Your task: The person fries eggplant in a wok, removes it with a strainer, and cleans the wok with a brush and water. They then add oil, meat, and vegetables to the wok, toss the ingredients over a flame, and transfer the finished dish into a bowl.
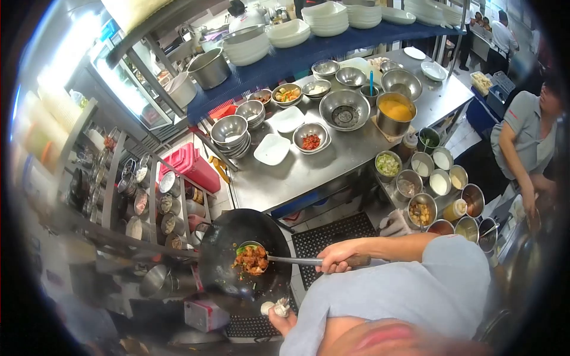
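Note:
My right hand (337, 256) is wrapped round the handle of a long ladle (294, 260), which reaches left into a black wok (219, 237). Browned, sauced chunks of food (252, 260) with bits of green fill the ladle's bowl, low inside the wok. A few small scraps and drops dot the wok's dark surface around it. Down at the wok's near rim, my left hand (281, 320) grips a bunched white cloth (275, 307) pressed against the edge.
A steel table (261, 184) carries metal bowls, white dishes (272, 149) and a pot of orange liquid (396, 113). Seasoning containers (439, 182) crowd the right side, near a co-worker (525, 136). Plates line the blue overhead shelf (332, 44). A pink bin (189, 168) stands left.

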Tool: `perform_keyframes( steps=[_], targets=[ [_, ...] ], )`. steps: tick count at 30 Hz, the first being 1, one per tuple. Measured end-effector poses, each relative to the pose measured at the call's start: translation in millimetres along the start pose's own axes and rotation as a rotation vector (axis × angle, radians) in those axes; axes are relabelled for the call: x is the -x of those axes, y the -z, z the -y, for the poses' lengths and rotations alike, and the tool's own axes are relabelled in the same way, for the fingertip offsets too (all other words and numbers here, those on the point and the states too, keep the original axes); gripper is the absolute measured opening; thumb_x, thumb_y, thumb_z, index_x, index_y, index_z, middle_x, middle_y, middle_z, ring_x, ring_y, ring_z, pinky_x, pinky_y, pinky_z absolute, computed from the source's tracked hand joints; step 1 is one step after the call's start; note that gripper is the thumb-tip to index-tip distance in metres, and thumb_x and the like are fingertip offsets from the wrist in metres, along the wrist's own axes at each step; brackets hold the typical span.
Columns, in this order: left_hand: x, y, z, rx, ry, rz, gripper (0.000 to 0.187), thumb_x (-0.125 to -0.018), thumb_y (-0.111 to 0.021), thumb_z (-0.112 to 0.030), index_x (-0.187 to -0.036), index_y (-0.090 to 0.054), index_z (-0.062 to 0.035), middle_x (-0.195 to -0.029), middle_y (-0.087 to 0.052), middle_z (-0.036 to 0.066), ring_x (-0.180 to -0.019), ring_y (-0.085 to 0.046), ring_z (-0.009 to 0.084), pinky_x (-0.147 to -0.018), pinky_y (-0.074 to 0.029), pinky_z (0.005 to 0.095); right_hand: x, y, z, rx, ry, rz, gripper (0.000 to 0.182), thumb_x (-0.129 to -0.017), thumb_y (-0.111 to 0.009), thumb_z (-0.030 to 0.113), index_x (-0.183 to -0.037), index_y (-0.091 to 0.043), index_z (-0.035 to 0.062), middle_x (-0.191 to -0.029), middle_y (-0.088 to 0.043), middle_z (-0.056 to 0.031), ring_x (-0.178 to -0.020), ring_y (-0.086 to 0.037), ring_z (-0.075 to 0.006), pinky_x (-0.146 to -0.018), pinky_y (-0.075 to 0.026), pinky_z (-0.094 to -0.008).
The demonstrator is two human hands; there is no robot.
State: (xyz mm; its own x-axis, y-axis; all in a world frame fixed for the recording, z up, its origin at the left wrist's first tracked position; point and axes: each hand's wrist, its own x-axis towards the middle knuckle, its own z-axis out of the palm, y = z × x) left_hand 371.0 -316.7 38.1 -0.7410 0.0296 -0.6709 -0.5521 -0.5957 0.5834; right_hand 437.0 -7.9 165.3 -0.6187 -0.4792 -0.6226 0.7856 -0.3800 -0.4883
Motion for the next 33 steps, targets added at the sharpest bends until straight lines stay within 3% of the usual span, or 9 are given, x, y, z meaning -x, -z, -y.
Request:
perform_keyframes(
  steps=[8,12,14,18,23,24,26,29,33],
  targets=[
    [-6.9,-18.7,-10.7,-0.028,-0.035,0.018,0.013,-0.077,-0.05,-0.013,-0.086,-0.054,-0.0031,-0.077,-0.061,0.009,-0.069,-0.061,0.0204,-0.059,-0.048,0.0306,-11.5,-5.5,-20.8,0.006,0.11,-0.085,0.025,-0.078,-0.058,0.006,-0.1,-0.046,0.0034,-0.062,-0.041,0.0038,-0.039,-0.035,-0.002,-0.034,-0.027,-0.0194],
    [-17.6,4.3,-22.3,-0.031,0.097,0.067,0.014,-0.074,-0.054,-0.008,-0.085,-0.053,-0.0006,-0.078,-0.059,0.012,-0.071,-0.059,0.0246,-0.062,-0.046,0.0339,-15.4,-9.6,-27.7,-0.066,0.128,-0.086,0.026,-0.078,-0.057,0.005,-0.101,-0.046,0.003,-0.062,-0.041,0.0036,-0.04,-0.035,-0.0017,-0.034,-0.026,-0.0189],
    [13.4,-3.0,-33.5,-1.39,-0.892,0.388,0.018,-0.067,-0.06,0.0,-0.083,-0.051,0.0018,-0.078,-0.057,0.016,-0.073,-0.056,0.0314,-0.065,-0.043,0.039,-13.2,-12.1,-23.4,-0.093,0.103,-0.061,0.026,-0.078,-0.057,0.004,-0.101,-0.046,0.0028,-0.062,-0.041,0.0036,-0.04,-0.035,-0.0016,-0.034,-0.026,-0.0188],
    [6.6,1.6,-30.0,-1.475,-0.963,0.322,0.024,-0.062,-0.063,0.006,-0.081,-0.05,0.0031,-0.077,-0.054,0.02,-0.073,-0.053,0.0362,-0.066,-0.041,0.0434,-16.5,-9.5,-18.5,-0.05,0.09,-0.091,0.025,-0.078,-0.057,0.003,-0.1,-0.046,0.0025,-0.062,-0.04,0.0037,-0.04,-0.034,-0.0014,-0.034,-0.025,-0.0184],
    [0.8,8.4,-30.2,-1.446,-0.993,0.365,0.017,-0.068,-0.06,-0.001,-0.082,-0.051,0.0018,-0.076,-0.054,0.018,-0.07,-0.054,0.0317,-0.061,-0.041,0.0407,-17.7,-10.3,-22.4,-0.06,0.083,-0.093,0.024,-0.077,-0.056,0.002,-0.099,-0.046,0.0025,-0.062,-0.04,0.0037,-0.039,-0.034,-0.0013,-0.033,-0.024,-0.0183],
    [-8.2,9.6,-27.6,-1.445,-0.99,0.362,0.017,-0.068,-0.06,-0.001,-0.082,-0.051,0.0018,-0.076,-0.054,0.018,-0.07,-0.054,0.0317,-0.061,-0.041,0.0407,-19.4,-10.1,-25.5,-0.065,0.093,-0.091,0.024,-0.077,-0.056,0.002,-0.098,-0.046,0.0026,-0.062,-0.04,0.0037,-0.039,-0.034,-0.0013,-0.033,-0.023,-0.0184],
    [-29.4,11.7,-18.1,-0.191,-0.071,0.08,0.011,-0.075,-0.053,-0.007,-0.082,-0.051,0.0006,-0.076,-0.056,0.013,-0.066,-0.055,0.0247,-0.057,-0.043,0.0346,-17.1,-12.1,-23.7,-0.054,0.085,-0.089,0.023,-0.077,-0.056,0.002,-0.098,-0.046,0.0026,-0.062,-0.04,0.0036,-0.039,-0.034,-0.0014,-0.033,-0.024,-0.0185],
    [3.9,-21.5,-33.4,-0.308,-0.068,0.023,0.012,-0.078,-0.046,-0.01,-0.082,-0.052,-0.0001,-0.076,-0.055,0.009,-0.065,-0.057,0.0195,-0.055,-0.044,0.0296,-17.3,-13.3,-24.3,-0.054,0.087,-0.08,0.023,-0.077,-0.056,0.003,-0.098,-0.046,0.0026,-0.062,-0.04,0.0037,-0.039,-0.034,-0.0015,-0.033,-0.025,-0.0185],
    [0.3,-18.4,-36.6,-0.326,-0.091,0.087,0.012,-0.078,-0.048,-0.008,-0.083,-0.051,0.0017,-0.076,-0.055,0.01,-0.067,-0.057,0.0203,-0.057,-0.045,0.0293,-14.9,-16.7,-18.2,-0.057,0.079,-0.082,0.024,-0.077,-0.056,0.003,-0.099,-0.046,0.0027,-0.062,-0.04,0.0042,-0.039,-0.035,-0.0015,-0.033,-0.027,-0.0188]
  ],
)
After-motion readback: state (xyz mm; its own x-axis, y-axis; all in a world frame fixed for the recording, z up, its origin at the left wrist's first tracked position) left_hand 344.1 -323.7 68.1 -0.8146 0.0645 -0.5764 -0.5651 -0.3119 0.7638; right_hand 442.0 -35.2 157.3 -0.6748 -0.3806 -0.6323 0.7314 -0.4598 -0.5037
